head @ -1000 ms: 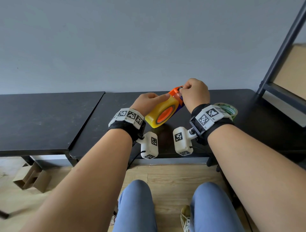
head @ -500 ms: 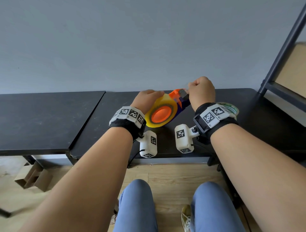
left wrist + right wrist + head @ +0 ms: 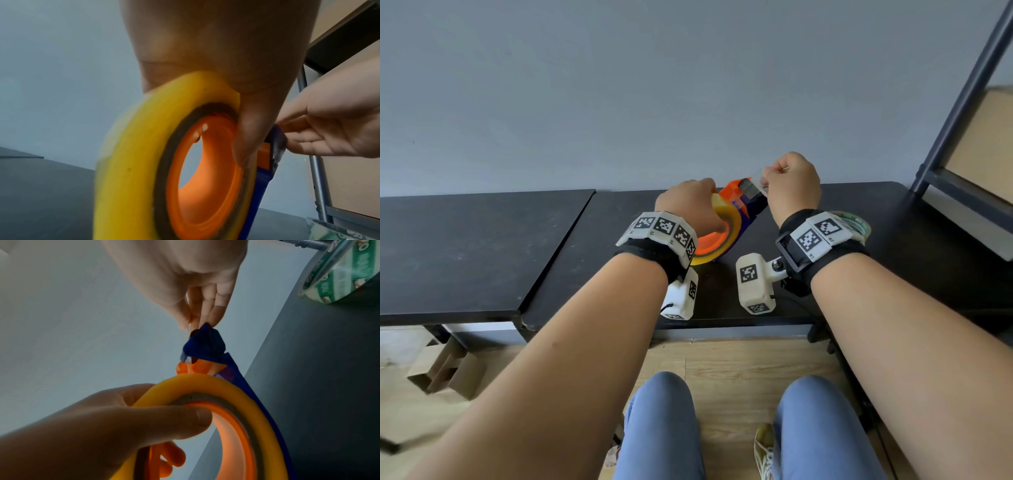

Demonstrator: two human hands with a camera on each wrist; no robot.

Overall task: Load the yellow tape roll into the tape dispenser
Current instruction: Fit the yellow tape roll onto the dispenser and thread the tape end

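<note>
The yellow tape roll (image 3: pixel 734 224) sits on the orange hub (image 3: pixel 216 186) of the blue and orange tape dispenser (image 3: pixel 743 197), held just above the black table (image 3: pixel 585 274). My left hand (image 3: pixel 690 202) grips the roll from above, thumb (image 3: pixel 251 129) across its inner rim. My right hand (image 3: pixel 791 185) pinches the clear free tape end (image 3: pixel 760 180) just above the dispenser's blue head (image 3: pixel 205 344). In the right wrist view the right hand (image 3: pixel 197 321) hangs above that head and the left hand (image 3: pixel 102 426) wraps the roll (image 3: pixel 205 382).
A second tape roll with green print (image 3: pixel 856 222) lies on the table behind my right wrist. A dark metal shelf frame (image 3: pixel 962 85) stands at the right. A second black table (image 3: pixel 465 246) adjoins on the left, with a cardboard box (image 3: pixel 445 370) on the floor below it.
The dispenser has turned and dropped lower under my left hand. My right hand has risen up and to the right, drawing the tape end out past the dispenser head.
</note>
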